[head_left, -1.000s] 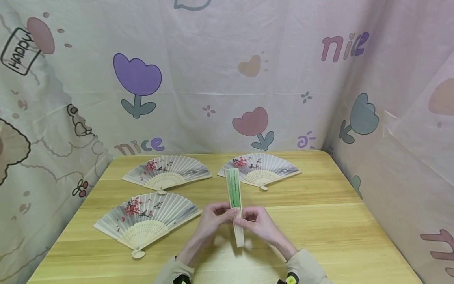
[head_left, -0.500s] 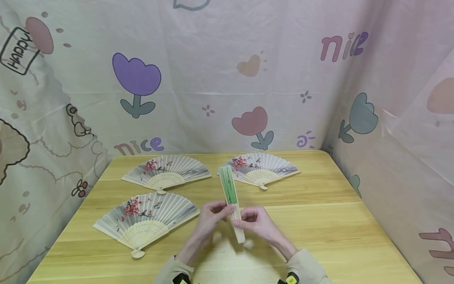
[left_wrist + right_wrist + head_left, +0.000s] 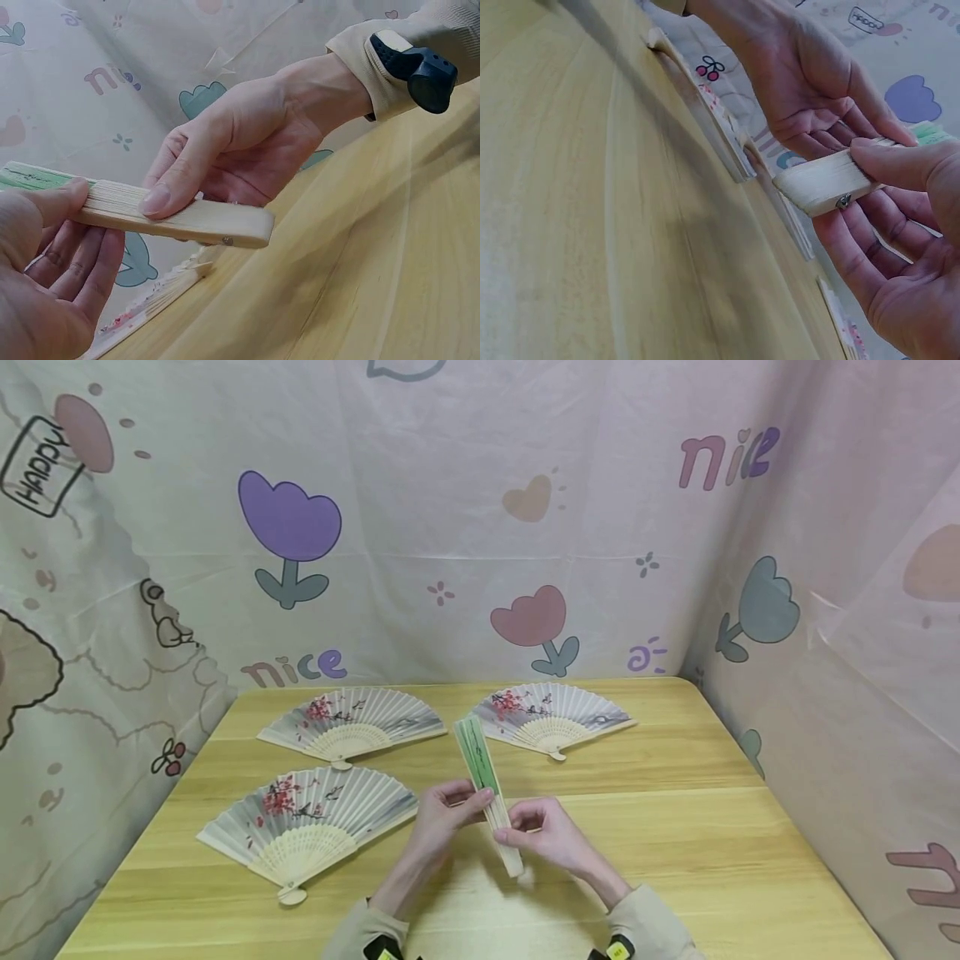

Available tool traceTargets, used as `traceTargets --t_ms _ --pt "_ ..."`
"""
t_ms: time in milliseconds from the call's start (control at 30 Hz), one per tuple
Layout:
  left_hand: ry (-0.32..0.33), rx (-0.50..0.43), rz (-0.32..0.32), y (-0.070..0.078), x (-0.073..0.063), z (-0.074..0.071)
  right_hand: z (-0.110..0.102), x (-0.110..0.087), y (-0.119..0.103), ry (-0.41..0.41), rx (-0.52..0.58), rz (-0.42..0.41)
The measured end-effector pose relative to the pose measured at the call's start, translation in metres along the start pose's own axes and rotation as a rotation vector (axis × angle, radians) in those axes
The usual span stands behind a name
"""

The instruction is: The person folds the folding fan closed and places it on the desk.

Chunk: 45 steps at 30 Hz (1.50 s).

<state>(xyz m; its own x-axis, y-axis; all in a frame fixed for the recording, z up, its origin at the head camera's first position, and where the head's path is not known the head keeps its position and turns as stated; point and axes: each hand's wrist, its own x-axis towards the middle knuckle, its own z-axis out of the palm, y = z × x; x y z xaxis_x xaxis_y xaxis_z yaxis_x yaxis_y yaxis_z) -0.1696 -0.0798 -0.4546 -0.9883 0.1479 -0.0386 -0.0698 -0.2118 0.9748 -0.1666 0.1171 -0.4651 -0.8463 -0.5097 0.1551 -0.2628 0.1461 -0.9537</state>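
Observation:
A folded hand fan (image 3: 487, 789) with pale ribs and a green upper part is held above the table, tilted with its green end to the upper left. My left hand (image 3: 446, 814) pinches it around the middle, thumb on top. Lower down, near the riveted end, my right hand (image 3: 547, 833) grips the ribs between thumb and fingers. In the left wrist view the fan's bare ribs (image 3: 225, 221) stick out past the right thumb. A small metal rivet (image 3: 844, 201) shows on its side in the right wrist view.
Three spread fans with red blossoms lie on the wooden table (image 3: 712, 860): one front left (image 3: 307, 827), one back left (image 3: 352, 722), one back right (image 3: 555, 718). A printed cloth (image 3: 420, 527) hangs behind and at both sides.
The green end of the folded fan has swung to the left, so the fan leans more. Both hands keep hold of it and have barely moved.

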Motion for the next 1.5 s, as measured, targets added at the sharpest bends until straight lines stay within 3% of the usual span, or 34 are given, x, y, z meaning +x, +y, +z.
traceTargets --t_ms 233,667,1133,1333,1500 --pt "-0.050 -0.018 -0.037 -0.001 0.002 -0.004 -0.014 -0.001 0.002 0.043 -0.019 0.084" --pt "-0.112 -0.011 -0.066 -0.010 0.001 -0.022 -0.070 -0.018 0.016 0.215 -0.100 0.213" --pt "-0.148 0.001 -0.088 -0.013 -0.002 -0.038 -0.140 -0.053 0.035 0.232 -0.026 0.372" --pt "-0.176 -0.006 -0.088 -0.016 -0.003 -0.044 -0.157 -0.063 0.042 0.275 0.003 0.467" --pt "-0.209 -0.008 -0.079 -0.019 -0.002 -0.047 -0.165 -0.069 0.045 0.283 -0.067 0.561"
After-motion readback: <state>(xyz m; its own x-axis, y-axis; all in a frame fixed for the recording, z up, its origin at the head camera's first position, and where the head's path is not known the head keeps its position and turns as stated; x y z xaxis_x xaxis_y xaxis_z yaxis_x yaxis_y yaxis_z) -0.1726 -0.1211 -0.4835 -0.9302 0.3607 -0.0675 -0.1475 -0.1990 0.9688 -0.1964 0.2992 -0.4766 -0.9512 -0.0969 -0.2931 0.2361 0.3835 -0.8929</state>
